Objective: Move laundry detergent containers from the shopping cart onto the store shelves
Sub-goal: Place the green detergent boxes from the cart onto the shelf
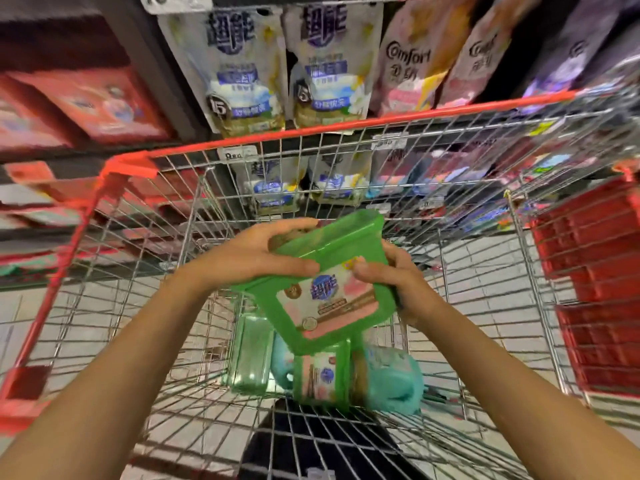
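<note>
Up high, the store shelves (152, 81) fill the whole back. White soap pouches (239, 71) and pink Comfort pouches (408, 64) stand on them. Red boxes (104, 102) sit on the shelves to the left.

Next comes the big shopping cart (311, 132). It has silver wire walls and a red rim, and it is parked right in front of the shelves. A stack of red baskets (595, 289) stands just beside the cart on the right.

Over the middle of the cart, a green detergent box (332, 292) is up in the air. It is tilted, and its lid end points toward the shelves. The left hand (249, 254) grips the box's top left side, with the thumb on the near side and the fingers curled over the lid. The right hand (394, 282) grips the right side, with the thumb pressed on the label.

Down on the cart floor lie a clear green tub (251, 355), a second green box (322, 375) and a teal bottle (391, 379). They sit close together and look blurry.
</note>
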`<act>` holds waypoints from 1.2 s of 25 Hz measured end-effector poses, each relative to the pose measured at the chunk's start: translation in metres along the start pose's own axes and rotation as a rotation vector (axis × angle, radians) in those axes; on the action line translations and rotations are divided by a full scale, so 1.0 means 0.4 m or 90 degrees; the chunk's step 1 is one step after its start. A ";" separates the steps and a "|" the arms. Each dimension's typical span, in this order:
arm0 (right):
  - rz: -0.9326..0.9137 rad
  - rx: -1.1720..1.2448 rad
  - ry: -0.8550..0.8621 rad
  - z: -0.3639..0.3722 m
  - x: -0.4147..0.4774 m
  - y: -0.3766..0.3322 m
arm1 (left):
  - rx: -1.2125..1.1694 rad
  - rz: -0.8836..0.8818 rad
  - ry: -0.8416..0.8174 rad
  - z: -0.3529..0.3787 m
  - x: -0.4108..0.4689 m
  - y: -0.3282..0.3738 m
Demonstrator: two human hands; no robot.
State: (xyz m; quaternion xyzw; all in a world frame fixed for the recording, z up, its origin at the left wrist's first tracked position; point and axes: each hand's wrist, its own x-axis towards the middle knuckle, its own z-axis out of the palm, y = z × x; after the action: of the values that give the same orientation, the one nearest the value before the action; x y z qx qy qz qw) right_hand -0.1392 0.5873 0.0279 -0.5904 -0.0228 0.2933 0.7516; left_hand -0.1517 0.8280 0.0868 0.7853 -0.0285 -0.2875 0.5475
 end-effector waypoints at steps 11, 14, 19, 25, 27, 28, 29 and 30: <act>-0.017 0.176 0.040 0.153 -0.088 -0.046 | -0.432 0.113 0.435 0.164 -0.172 -0.064; 0.004 0.165 0.056 0.207 -0.101 -0.036 | -0.422 0.103 0.483 0.154 -0.207 -0.067; 0.029 0.080 -0.004 0.272 -0.110 -0.033 | -0.481 0.067 0.600 0.181 -0.296 -0.067; 0.062 0.024 -0.142 0.459 -0.114 -0.006 | -0.569 0.080 0.775 0.192 -0.512 -0.116; 0.077 0.000 -0.190 0.556 -0.130 0.018 | -0.582 0.091 0.826 0.189 -0.608 -0.143; 0.078 -0.010 -0.216 0.604 -0.138 0.030 | -0.587 0.089 0.850 0.186 -0.654 -0.159; 0.079 -0.015 -0.236 0.652 -0.144 0.042 | -0.591 0.088 0.867 0.180 -0.698 -0.176; 0.082 -0.019 -0.250 0.703 -0.152 0.056 | -0.595 0.090 0.881 0.173 -0.745 -0.194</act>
State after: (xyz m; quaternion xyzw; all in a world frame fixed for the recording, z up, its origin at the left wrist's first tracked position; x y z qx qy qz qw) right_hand -0.3056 0.8076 0.1117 -0.5331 -0.1358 0.4497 0.7036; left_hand -0.4543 0.9079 0.1277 0.4732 0.3872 0.3122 0.7272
